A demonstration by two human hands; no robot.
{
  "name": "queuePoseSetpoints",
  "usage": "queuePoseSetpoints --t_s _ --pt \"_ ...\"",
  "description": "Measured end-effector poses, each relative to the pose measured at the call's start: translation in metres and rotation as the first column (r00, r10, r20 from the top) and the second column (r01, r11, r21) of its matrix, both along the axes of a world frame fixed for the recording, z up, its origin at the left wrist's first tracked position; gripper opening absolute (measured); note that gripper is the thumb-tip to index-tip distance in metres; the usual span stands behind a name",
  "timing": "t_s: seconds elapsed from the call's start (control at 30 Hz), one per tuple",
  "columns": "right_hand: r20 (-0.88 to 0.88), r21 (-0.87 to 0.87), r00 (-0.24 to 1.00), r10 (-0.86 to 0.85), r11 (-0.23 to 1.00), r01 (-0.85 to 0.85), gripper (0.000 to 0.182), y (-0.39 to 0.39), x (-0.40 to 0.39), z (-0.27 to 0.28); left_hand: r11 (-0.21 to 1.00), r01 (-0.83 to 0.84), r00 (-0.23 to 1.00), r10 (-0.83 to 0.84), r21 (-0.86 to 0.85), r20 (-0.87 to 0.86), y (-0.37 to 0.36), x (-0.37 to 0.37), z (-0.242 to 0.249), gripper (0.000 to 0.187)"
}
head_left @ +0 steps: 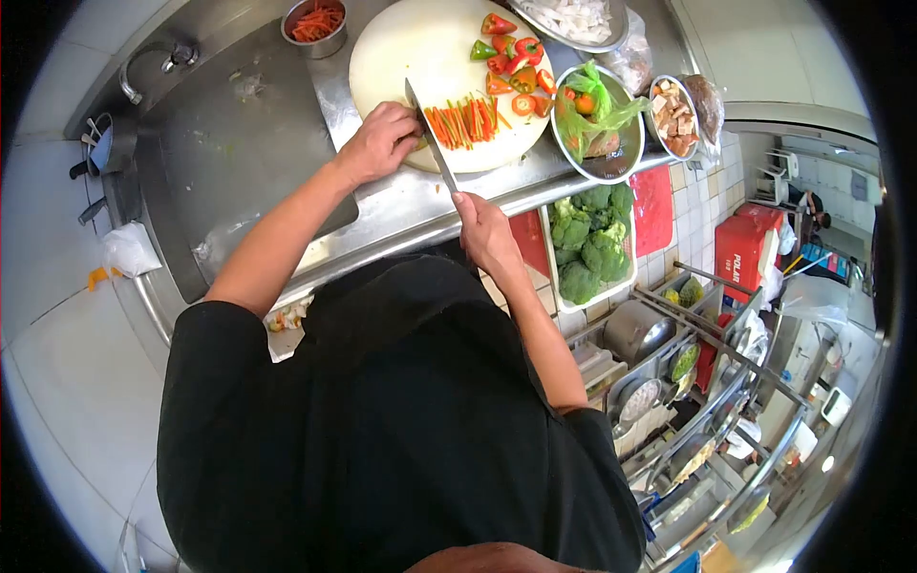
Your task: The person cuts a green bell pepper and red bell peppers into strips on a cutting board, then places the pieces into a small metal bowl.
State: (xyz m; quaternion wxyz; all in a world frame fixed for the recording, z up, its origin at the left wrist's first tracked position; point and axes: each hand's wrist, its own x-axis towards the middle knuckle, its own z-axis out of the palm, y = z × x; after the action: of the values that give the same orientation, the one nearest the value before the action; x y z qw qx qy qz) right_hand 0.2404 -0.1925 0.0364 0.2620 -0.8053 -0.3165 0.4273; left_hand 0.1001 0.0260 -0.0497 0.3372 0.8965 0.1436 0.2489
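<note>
My right hand [489, 231] is wrapped round the handle of a kitchen knife [436, 143]. The blade stands across the round white cutting board [382, 53], pointing away from me. On the blade's left side, the curled fingers of my left hand [384, 141] press a pepper piece against the board, mostly hidden under them. Thin red and green pepper strips [463, 122] lie in a row just right of the blade. Farther right on the board sit several cut pepper pieces [516, 59], red, orange and green.
A sink [229, 162] with a tap [158, 62] is at left. Around the board stand a cup of red strips [315, 27], a bowl of white slices [573, 19], a bowl with a green bag [594, 113] and diced food [673, 116]. Below right is a broccoli crate [592, 244].
</note>
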Motion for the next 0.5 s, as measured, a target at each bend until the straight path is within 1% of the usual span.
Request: queuePoseSetpoints --t_s 0.07,0.1,0.2,0.27,0.3,0.4,0.43,0.47,0.5 --pt "-0.014 -0.020 1.000 0.012 1.000 -0.012 0.051 0.001 0.003 0.016 1.000 0.021 0.999 -0.021 -0.022 -0.028 -0.001 -0.002 0.001 0.017" --pt "-0.058 -0.068 0.998 -0.021 0.998 0.017 0.050 0.001 0.002 0.037 1.000 0.018 1.000 -0.018 -0.015 -0.022 0.003 0.000 0.004 0.017" --pt "-0.143 -0.189 0.987 -0.066 0.981 0.038 0.051 -0.001 0.000 0.042 0.999 -0.007 1.000 0.006 -0.037 -0.017 -0.005 -0.007 -0.002 0.017" --pt "-0.039 -0.001 0.999 0.023 1.000 -0.023 0.053 -0.010 -0.001 -0.007 0.999 -0.007 1.000 0.007 -0.034 0.002 -0.003 -0.006 -0.008 0.018" --pt "-0.039 0.022 0.999 0.035 0.999 -0.034 0.055 -0.005 0.001 -0.010 0.998 0.011 0.999 -0.013 -0.060 -0.038 -0.002 -0.010 -0.007 0.024" --pt "-0.087 -0.013 0.996 0.013 1.000 -0.014 0.057 -0.004 0.007 -0.009 0.993 0.112 0.993 -0.111 -0.027 0.029 0.005 -0.019 -0.005 0.031" --pt "-0.143 -0.062 0.989 -0.025 0.998 0.016 0.057 0.000 0.008 0.010 0.990 0.133 0.991 -0.134 -0.055 -0.020 0.010 -0.020 -0.006 0.036" --pt "-0.199 -0.116 0.978 -0.063 0.992 0.040 0.057 0.002 0.007 0.019 0.990 0.138 0.990 -0.139 -0.035 -0.001 0.010 -0.017 -0.009 0.035" --pt "-0.208 -0.120 0.975 -0.074 0.991 0.050 0.057 -0.001 0.010 0.018 0.990 0.140 0.990 -0.140 -0.016 0.016 0.009 -0.013 -0.010 0.035"
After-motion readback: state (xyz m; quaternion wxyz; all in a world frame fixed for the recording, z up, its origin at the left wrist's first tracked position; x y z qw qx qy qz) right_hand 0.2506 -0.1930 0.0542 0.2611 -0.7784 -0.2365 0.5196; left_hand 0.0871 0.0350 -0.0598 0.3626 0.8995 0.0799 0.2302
